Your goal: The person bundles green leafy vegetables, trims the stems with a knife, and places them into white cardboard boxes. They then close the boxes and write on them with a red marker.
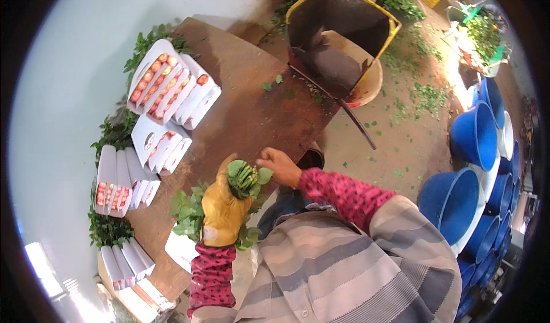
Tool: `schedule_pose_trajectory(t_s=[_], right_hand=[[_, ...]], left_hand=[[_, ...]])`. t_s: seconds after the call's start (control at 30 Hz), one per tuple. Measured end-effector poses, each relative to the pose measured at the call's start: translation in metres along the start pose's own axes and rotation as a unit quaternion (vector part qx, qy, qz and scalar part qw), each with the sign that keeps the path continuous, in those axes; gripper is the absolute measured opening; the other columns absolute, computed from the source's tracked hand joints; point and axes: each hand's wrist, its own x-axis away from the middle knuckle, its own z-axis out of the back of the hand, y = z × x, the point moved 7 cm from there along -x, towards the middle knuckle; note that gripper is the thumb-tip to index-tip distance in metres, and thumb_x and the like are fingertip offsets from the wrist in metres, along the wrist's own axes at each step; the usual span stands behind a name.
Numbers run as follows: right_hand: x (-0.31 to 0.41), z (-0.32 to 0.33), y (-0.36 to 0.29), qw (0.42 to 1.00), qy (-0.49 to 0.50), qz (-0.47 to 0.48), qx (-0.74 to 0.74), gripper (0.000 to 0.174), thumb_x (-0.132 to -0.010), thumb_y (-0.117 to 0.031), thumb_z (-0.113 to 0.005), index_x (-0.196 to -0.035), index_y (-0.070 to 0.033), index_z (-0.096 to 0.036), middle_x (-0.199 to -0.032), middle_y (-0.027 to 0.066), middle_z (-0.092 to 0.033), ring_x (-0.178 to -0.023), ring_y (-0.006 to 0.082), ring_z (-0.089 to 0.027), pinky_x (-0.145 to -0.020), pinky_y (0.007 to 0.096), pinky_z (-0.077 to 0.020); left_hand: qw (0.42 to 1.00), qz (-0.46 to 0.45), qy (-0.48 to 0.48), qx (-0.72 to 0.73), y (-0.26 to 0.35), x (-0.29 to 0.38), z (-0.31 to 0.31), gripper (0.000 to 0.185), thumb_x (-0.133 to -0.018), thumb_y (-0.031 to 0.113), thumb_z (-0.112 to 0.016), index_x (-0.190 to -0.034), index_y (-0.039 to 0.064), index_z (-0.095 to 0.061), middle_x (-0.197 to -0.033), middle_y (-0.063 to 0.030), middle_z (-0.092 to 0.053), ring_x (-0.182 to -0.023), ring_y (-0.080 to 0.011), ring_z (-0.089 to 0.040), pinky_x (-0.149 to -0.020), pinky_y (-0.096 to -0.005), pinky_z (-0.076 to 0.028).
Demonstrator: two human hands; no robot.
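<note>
My left hand [224, 207], in a yellow work glove, grips a bundle of leafy green stems [245, 177] with the cut ends facing up. More leaves of the bundle [189, 213] spread out below and beside the glove. My right hand [279, 165], bare, is at the right side of the bundle, by a leaf near the stem ends; its fingers are curled, and whether they pinch anything cannot be told. Both hands are over the near edge of a brown worktable [232, 103]. Along the table's left side lie several cardboard-wrapped rose bunches [161, 82], their leaves towards the wall.
A yellow-rimmed dark chute [343, 26] stands at the table's far right corner, above a pale round tub [371, 84], with a metal bar [357, 124] sticking out. Blue buckets [449, 204] crowd the right side. Leaves litter the floor [386, 151].
</note>
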Motion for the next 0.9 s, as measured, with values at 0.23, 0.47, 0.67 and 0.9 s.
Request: schedule_pose_trajectory(t_s=[0.23, 0.47, 0.67, 0.9], right_hand=[[0.108, 0.017, -0.091, 0.981, 0.048, 0.164, 0.091, 0.019, -0.099, -0.009, -0.061, -0.110, -0.002, -0.047, -0.081, 0.0255, -0.066, -0.079, 0.0425, -0.071, -0.065, 0.0476, -0.0536], [0.044, 0.064, -0.068, 0.987, 0.079, 0.046, -0.131, 0.011, -0.099, 0.001, -0.047, -0.109, 0.000, -0.041, -0.068, 0.0104, -0.059, -0.062, 0.0198, -0.059, -0.060, 0.0355, -0.0500], [0.064, 0.049, -0.074, 0.989, 0.077, 0.109, 0.067, 0.013, -0.098, 0.000, -0.050, -0.108, 0.000, -0.043, -0.074, 0.0142, -0.063, -0.064, 0.0275, -0.065, -0.062, 0.0389, -0.0520], [0.097, -0.018, -0.065, 0.928, -0.085, 0.107, 0.346, 0.023, -0.090, -0.012, -0.063, -0.108, -0.001, -0.053, -0.094, 0.0269, -0.070, -0.083, 0.0457, -0.070, -0.075, 0.0543, -0.0559]], left_hand=[[0.996, -0.054, 0.045, -0.056, -0.007, -0.025, -0.026, 0.038, -0.084, 0.017, -0.082, -0.118, 0.010, -0.069, -0.099, -0.0166, -0.075, -0.091, -0.0405, -0.073, -0.077, -0.0470, -0.058], [0.991, -0.069, 0.010, -0.116, -0.010, -0.022, -0.066, 0.035, -0.081, 0.013, -0.079, -0.114, 0.010, -0.068, -0.094, -0.0148, -0.073, -0.088, -0.0389, -0.072, -0.075, -0.0470, -0.057], [0.985, -0.059, -0.020, -0.162, -0.019, -0.021, -0.088, 0.036, -0.079, 0.016, -0.081, -0.111, 0.011, -0.068, -0.093, -0.0122, -0.073, -0.088, -0.0357, -0.073, -0.074, -0.0458, -0.058], [0.984, -0.051, -0.047, -0.163, -0.038, -0.025, -0.099, 0.037, -0.081, 0.029, -0.080, -0.110, 0.011, -0.065, -0.090, -0.0129, -0.073, -0.084, -0.0369, -0.073, -0.071, -0.0481, -0.058]])
